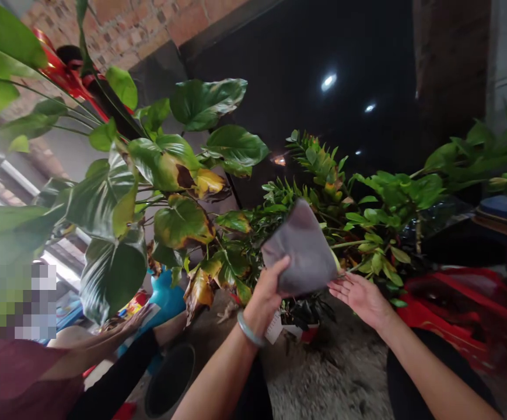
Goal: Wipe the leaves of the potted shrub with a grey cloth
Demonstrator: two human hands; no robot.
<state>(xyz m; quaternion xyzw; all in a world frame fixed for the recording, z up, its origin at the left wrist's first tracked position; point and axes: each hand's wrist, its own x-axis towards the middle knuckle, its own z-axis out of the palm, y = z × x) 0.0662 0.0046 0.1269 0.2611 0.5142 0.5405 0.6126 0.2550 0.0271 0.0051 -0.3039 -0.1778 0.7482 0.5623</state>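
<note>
Grey cloth held up among the potted greenery

The left hand [271, 290] grips a grey cloth [301, 251] by its lower left part, thumb laid over the near face and fingers behind. The cloth, a little blurred, is raised in front of the green plants [376, 204], above the floor [323, 373]. A pale bangle [249, 330] circles the left wrist. The right hand [362, 300] is turned palm up, its fingers loosely extended at the cloth's lower right corner; whether they pinch it, I cannot tell.

To the left rises a plant with broad leaves [104, 198], several of them yellow and brown at the edges. Behind its lower foliage sits a blue vase [168, 294], near a co-worker in a maroon top [25, 376]. A black bucket [170, 379] stands below. On the right lies a red bag [450, 315], and a dark glossy panel [306, 70] backs the plants.
</note>
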